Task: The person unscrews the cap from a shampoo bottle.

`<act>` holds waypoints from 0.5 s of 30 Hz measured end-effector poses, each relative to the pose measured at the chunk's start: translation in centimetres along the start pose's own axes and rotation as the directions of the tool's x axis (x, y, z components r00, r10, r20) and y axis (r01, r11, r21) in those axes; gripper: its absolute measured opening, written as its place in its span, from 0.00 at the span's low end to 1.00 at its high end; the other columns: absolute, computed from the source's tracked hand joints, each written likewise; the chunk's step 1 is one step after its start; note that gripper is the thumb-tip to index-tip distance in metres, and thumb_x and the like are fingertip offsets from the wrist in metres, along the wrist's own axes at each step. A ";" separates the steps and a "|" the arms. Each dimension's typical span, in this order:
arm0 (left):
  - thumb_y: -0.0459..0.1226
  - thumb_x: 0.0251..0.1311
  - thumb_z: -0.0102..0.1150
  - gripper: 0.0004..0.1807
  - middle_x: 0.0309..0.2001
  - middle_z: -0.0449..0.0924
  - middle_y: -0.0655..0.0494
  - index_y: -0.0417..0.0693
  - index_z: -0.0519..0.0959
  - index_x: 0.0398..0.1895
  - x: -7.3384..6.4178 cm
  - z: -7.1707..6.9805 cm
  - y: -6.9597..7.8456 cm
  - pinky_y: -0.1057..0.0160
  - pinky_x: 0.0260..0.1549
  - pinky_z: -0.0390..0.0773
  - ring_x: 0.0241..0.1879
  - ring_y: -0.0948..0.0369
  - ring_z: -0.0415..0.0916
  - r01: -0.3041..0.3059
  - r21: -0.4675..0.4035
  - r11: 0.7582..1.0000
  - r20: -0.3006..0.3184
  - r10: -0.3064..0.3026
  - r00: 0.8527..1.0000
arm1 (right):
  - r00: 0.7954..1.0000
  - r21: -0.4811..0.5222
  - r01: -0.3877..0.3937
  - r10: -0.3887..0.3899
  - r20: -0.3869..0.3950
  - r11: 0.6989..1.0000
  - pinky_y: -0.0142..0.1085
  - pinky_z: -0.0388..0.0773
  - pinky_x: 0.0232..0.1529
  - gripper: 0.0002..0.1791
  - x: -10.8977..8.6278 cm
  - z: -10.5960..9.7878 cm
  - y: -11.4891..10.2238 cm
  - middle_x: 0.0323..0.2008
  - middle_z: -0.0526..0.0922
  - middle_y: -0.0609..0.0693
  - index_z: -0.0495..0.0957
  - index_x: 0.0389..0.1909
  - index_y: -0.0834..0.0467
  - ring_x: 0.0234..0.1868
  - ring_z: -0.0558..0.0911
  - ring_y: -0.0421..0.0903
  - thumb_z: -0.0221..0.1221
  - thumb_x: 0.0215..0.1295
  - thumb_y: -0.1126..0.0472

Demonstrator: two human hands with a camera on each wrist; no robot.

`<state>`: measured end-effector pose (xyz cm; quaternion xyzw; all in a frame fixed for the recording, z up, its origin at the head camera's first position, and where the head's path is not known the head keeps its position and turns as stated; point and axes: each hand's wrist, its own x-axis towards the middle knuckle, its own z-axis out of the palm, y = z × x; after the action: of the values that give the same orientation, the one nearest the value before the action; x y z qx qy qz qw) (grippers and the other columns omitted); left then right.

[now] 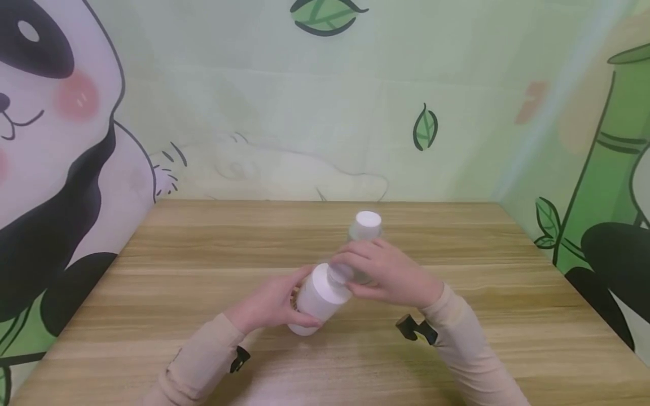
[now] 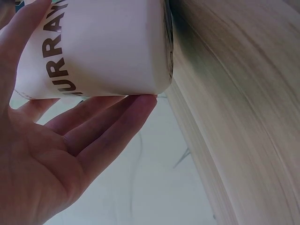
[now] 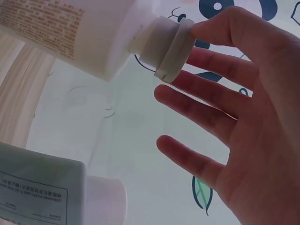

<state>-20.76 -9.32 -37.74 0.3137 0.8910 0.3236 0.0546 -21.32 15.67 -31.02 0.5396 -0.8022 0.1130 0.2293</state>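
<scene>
Leaning toward the upper right over the table, a white bottle (image 1: pixel 321 299) is gripped round its body by my left hand (image 1: pixel 271 301). Large brown letters run across the bottle (image 2: pixel 108 47) in the left wrist view, with the left fingers (image 2: pixel 117 126) along its side. My right hand (image 1: pixel 391 276) pinches the white cap (image 3: pixel 176 51) at the bottle's neck between thumb and fingers. The ring and little fingers (image 3: pixel 187 157) extend loosely, off the cap. Just behind the right hand stands a second, pale green bottle (image 3: pixel 37 187) with a white cap (image 1: pixel 368 220).
The wood-grain table (image 1: pixel 228 237) reaches back to a printed cloth backdrop (image 1: pixel 254 113) with pandas, leaves and bamboo. The second bottle stands upright, partly hidden by my right hand. Small black wrist mounts (image 1: pixel 416 329) sit on both sleeves.
</scene>
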 end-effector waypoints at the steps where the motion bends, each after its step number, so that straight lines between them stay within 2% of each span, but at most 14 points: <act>1: 0.50 0.41 0.76 0.52 0.50 0.83 0.48 0.51 0.60 0.70 0.0 0.0 0.0 0.56 0.42 0.81 0.45 0.55 0.81 -0.001 -0.002 1.000 0.000 0.001 1.000 | 1.000 0.001 -0.006 0.006 0.005 1.000 0.43 0.75 0.55 0.23 0.0 0.0 0.0 0.50 0.83 0.49 0.77 0.52 0.56 0.53 0.80 0.47 0.66 0.55 0.55; 9: 0.51 0.41 0.76 0.51 0.50 0.83 0.48 0.51 0.61 0.70 0.0 -0.1 -0.1 0.56 0.42 0.82 0.44 0.54 0.82 -0.007 0.021 1.000 -0.004 0.008 1.000 | 0.993 -0.024 -0.110 0.111 0.036 0.994 0.47 0.73 0.58 0.26 0.0 -0.3 -0.3 0.52 0.83 0.49 0.76 0.55 0.55 0.55 0.80 0.46 0.60 0.62 0.44; 15: 0.52 0.41 0.76 0.51 0.51 0.83 0.48 0.51 0.61 0.70 0.0 0.0 -0.1 0.56 0.42 0.82 0.45 0.54 0.82 -0.013 0.026 1.000 -0.006 0.013 1.000 | 0.996 -0.066 -0.092 0.092 -0.001 0.994 0.46 0.75 0.55 0.23 0.0 -0.1 -0.3 0.48 0.85 0.48 0.78 0.50 0.55 0.51 0.81 0.45 0.62 0.60 0.44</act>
<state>-20.87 -9.39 -37.81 0.3192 0.8931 0.3136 0.0456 -21.02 15.58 -30.92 0.4941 -0.8298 0.0965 0.2408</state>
